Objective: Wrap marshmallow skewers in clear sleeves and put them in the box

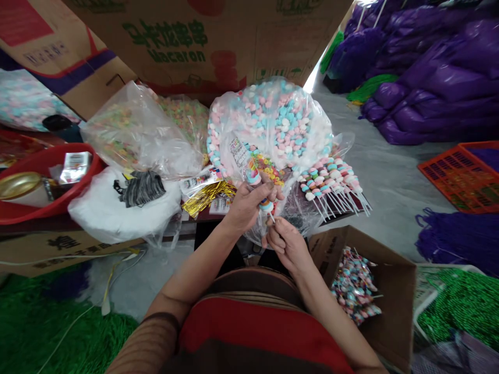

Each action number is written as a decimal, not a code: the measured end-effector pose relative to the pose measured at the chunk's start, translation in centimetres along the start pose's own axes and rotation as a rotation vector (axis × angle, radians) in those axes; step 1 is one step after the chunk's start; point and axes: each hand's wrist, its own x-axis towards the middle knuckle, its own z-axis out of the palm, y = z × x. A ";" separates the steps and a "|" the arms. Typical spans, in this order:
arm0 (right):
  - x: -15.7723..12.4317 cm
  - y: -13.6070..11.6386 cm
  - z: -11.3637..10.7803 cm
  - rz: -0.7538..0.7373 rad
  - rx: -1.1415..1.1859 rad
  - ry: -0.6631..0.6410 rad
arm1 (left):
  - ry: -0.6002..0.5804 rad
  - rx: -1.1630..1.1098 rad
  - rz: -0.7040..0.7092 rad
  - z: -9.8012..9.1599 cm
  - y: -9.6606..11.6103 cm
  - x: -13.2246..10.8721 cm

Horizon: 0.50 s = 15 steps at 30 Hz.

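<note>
My left hand (251, 202) is closed around a marshmallow skewer (254, 177) in a clear printed wrapper (238, 151), its pastel pieces showing above and below the fingers. Below it, my right hand (286, 241) pinches the skewer's white stick (272, 218) between thumb and finger. Just behind the hands lie yellow and orange ring candies (273, 170) in clear plastic. A large clear bag of pink, blue and white marshmallows (290, 122) rests beyond them. Gold twist ties (206, 198) and printed wrappers (198, 182) lie left of my left hand. Several unwrapped skewers (331, 179) are stacked to the right.
A cardboard box (393, 291) holding wrapped skewers stands low at right. A red basin (83, 187) and white bag (120, 221) are at left. A tall Macaron carton (234, 39) stands behind the table. Purple bags (440, 88) and an orange crate (460, 176) are on the right floor.
</note>
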 end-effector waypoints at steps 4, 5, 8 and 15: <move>0.1 0.2 0.4 -0.155 0.007 0.127 | -0.004 0.055 -0.073 0.0 -1.7 -0.5; 0.1 0.2 0.4 -0.188 -0.008 0.141 | -0.004 0.080 -0.105 -0.1 -2.1 -0.8; 0.3 0.5 0.2 -0.207 -0.025 0.143 | -0.073 0.167 -0.179 -1.1 -2.3 -1.5; 0.7 1.6 -0.6 -0.171 0.045 0.100 | -0.013 -0.013 -0.008 -2.1 2.4 -1.0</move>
